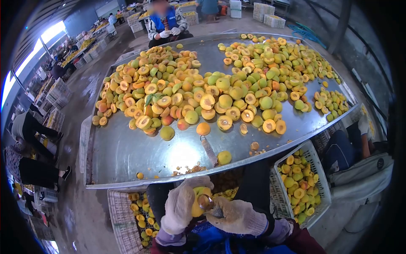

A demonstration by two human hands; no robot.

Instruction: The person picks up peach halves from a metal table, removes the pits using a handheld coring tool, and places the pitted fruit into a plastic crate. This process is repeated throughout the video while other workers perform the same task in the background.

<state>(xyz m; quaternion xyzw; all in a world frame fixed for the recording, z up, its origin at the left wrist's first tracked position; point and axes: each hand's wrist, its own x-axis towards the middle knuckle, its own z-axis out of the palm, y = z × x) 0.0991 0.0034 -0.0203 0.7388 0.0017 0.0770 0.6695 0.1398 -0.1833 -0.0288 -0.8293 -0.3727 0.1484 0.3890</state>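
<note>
My left hand (182,206), in a pale work glove, is closed around a yellow peach (198,204) in front of my lap. Against the fruit's cut side sits the rounded metal end of a pitting tool (206,202). My right hand (237,216), gloved and soiled at the fingertips, is closed on that tool; its handle is hidden in the grip. Above them, near the edge of the metal table (127,163), lies a second tool with a wrapped handle (208,151) and a small metal loop, beside a whole-looking peach (224,157).
Many halved peaches (207,101) are heaped on the table, with loose pits (189,170) near its front edge. Crates of peach halves stand left (120,220) and right (323,190) of my legs. A co-worker (167,23) sits across; another person's knee (340,150) is at right.
</note>
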